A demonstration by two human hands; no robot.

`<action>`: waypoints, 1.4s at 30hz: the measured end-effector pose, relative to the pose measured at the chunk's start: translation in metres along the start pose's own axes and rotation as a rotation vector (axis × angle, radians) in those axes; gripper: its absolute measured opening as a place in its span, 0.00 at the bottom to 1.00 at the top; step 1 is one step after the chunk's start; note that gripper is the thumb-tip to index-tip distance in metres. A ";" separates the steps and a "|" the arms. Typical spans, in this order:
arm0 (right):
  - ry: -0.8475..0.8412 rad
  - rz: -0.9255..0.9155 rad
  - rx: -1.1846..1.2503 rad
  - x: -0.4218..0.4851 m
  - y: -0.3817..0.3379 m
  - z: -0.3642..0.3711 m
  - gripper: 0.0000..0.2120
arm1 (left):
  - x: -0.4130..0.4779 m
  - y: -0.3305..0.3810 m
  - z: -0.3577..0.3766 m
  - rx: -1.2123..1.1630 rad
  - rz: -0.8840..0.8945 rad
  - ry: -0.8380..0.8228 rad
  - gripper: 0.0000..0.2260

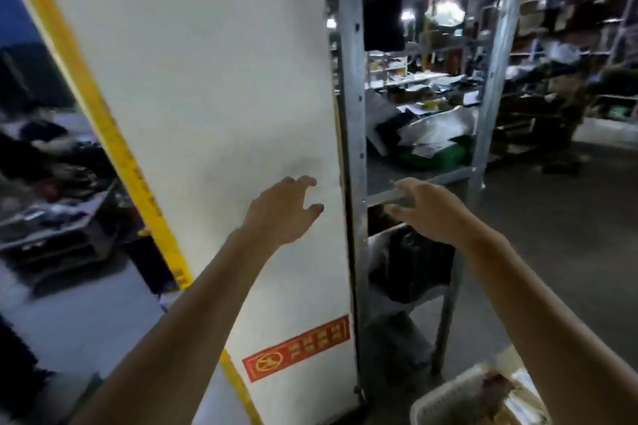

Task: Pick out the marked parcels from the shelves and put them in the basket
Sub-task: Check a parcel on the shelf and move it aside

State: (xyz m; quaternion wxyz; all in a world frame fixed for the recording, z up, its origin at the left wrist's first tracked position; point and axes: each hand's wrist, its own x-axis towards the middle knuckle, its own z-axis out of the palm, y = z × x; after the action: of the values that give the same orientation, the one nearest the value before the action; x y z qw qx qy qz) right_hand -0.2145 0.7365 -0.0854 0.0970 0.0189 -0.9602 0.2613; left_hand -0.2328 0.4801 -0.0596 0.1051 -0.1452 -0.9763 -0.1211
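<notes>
— Left side?
— The left hand (286,210), fingers spread and holding nothing, is in front of a smooth white panel (207,79). One red sticker (297,348) is below it.
— And the right?
— The right hand (428,210) is at the grey metal shelf rail (383,198); blur hides any grip. Crumpled plastic parcels (431,131) lie beyond it. One latticed white basket (448,400) below is cut off.

left hand (283,214): arm outstretched, fingers spread, loosely curved | right hand (429,210): arm outstretched, fingers relaxed

Head-worn camera looks forward and down, close to the shelf (352,114).
</notes>
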 end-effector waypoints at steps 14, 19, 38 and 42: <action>-0.367 -0.659 0.151 -0.096 -0.341 0.136 0.29 | -0.334 -0.213 -0.152 0.163 -0.676 0.184 0.20; -0.514 -0.879 0.191 -0.161 -0.441 0.177 0.29 | -0.456 -0.233 -0.185 0.300 -0.902 0.255 0.20; -0.969 -1.846 0.433 -0.455 -0.632 0.191 0.29 | -0.749 -0.028 -0.240 0.614 -1.984 0.472 0.23; -1.014 -1.994 0.453 -0.523 -0.631 0.172 0.29 | -0.781 0.034 -0.236 0.686 -2.120 0.508 0.24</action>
State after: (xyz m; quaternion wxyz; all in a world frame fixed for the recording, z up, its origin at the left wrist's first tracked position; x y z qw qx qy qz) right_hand 0.3226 0.0980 -0.0190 -0.1432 0.8934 -0.3772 0.1975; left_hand 0.5491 0.2470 -0.0161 0.1784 0.8168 -0.5398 0.0981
